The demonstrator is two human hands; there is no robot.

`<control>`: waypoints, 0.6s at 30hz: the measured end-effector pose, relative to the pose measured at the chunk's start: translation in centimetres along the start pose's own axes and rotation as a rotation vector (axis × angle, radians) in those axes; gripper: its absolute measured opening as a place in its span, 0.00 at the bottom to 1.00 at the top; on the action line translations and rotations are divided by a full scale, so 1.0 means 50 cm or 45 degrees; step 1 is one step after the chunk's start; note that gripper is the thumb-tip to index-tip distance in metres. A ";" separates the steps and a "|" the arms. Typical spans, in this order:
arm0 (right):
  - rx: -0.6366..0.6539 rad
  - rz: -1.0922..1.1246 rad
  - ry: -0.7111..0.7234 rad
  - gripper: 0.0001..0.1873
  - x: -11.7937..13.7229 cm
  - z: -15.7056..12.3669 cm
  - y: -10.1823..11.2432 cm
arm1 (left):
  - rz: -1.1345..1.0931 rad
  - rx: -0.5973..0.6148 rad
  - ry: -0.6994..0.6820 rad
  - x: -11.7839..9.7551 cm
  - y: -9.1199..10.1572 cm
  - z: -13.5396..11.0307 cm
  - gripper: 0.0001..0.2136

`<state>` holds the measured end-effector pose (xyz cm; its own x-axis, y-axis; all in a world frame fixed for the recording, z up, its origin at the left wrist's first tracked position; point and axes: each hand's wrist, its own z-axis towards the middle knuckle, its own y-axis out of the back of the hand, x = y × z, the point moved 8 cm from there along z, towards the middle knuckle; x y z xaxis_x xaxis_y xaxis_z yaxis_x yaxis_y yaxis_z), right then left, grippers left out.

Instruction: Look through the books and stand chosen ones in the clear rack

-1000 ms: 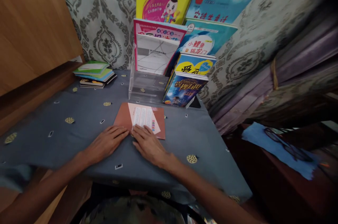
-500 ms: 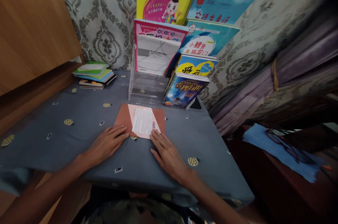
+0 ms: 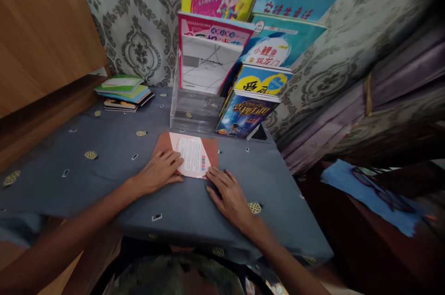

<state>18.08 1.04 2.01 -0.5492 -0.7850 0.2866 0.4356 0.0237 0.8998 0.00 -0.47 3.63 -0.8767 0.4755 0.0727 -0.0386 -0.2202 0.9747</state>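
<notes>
A small booklet [image 3: 190, 156], brown with a pale pink printed band across it, lies flat on the patterned grey-blue tablecloth [image 3: 114, 188]. My left hand [image 3: 160, 172] rests over its lower left part, fingers stretched out across the edge of the print. At the lower right corner, the fingertips of my right hand [image 3: 229, 195] touch the booklet while the palm lies on the cloth. Both hands are flat with fingers extended, gripping nothing. Part of the booklet's left side is hidden beneath my left fingers.
Behind the booklet stands a clear acrylic rack [image 3: 194, 116] holding several books, among them a dark blue one [image 3: 243, 116]. A small stack of books [image 3: 123, 93] sits at the back left beside a wooden cabinet [image 3: 45, 17]. Glasses [image 3: 378, 188] rest on a blue cloth [image 3: 342, 177] to the right.
My left hand has slid right and further onto the booklet. The right hand has shifted slightly right, toward the booklet's corner. The camera view has tilted a little downward.
</notes>
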 end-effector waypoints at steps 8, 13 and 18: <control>-0.017 0.001 0.014 0.19 -0.001 0.011 0.004 | 0.152 -0.018 -0.141 -0.017 -0.014 0.010 0.17; -0.044 0.025 -0.003 0.17 -0.008 0.026 0.010 | 0.187 -0.015 -0.164 -0.022 -0.026 0.010 0.14; -0.056 0.096 -0.032 0.15 -0.025 0.044 0.019 | 0.142 0.017 -0.149 -0.012 -0.016 0.021 0.10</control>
<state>17.60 3.42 3.23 -0.5313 -0.7662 0.3614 0.5068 0.0544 0.8604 1.06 0.30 3.00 -0.8133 0.5450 0.2040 0.0627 -0.2664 0.9618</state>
